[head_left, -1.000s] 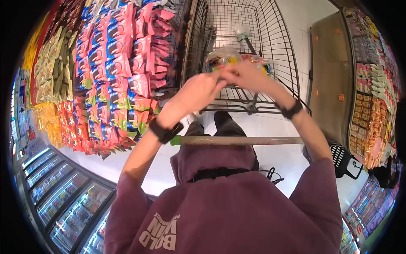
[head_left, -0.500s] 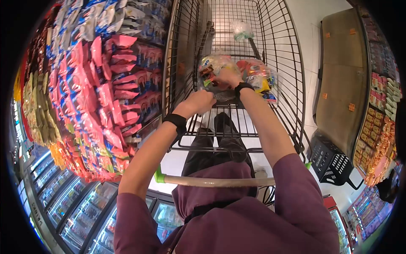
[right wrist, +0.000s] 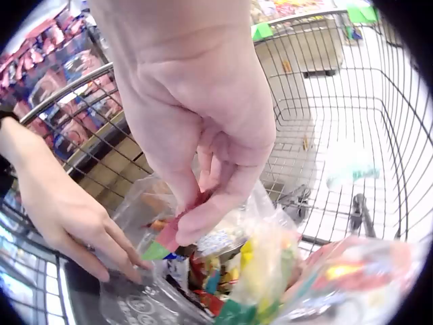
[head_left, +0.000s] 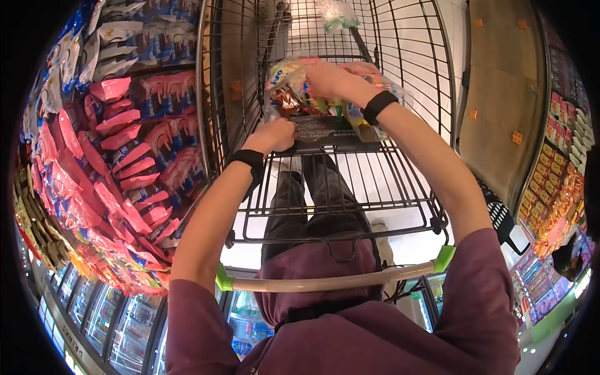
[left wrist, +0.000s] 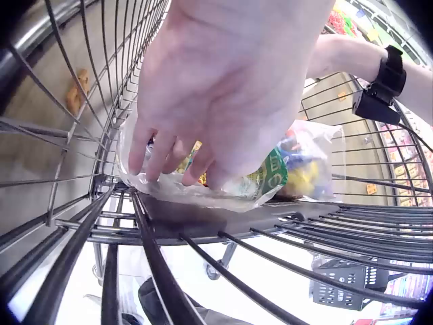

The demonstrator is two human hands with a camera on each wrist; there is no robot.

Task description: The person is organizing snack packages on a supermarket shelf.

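Right hand (right wrist: 203,128): thumb and fingers pinch a red-and-green strip (right wrist: 166,240), left of centre in the right wrist view. Strip is over the mouth of a clear plastic bag (right wrist: 132,301). Bag sits in the cart (head_left: 200,87), upper middle of the head view, with mixed snack packets visible inside.

Left hand (head_left: 274,135): at the bag's near left edge in the head view, fingers pointing down against the plastic in the left wrist view. Can't tell if it pinches the film or only touches it.

Second filled bag (right wrist: 365,274) is just beside the first, lower right of the right wrist view. Smaller clear-and-green bag (head_left: 337,15) lies apart at the top of the head view. Cart handle (head_left: 331,283) crosses lower middle; pink packets (head_left: 128,156) hang at left. Black basket (left wrist: 338,283) at lower right of the left wrist view.
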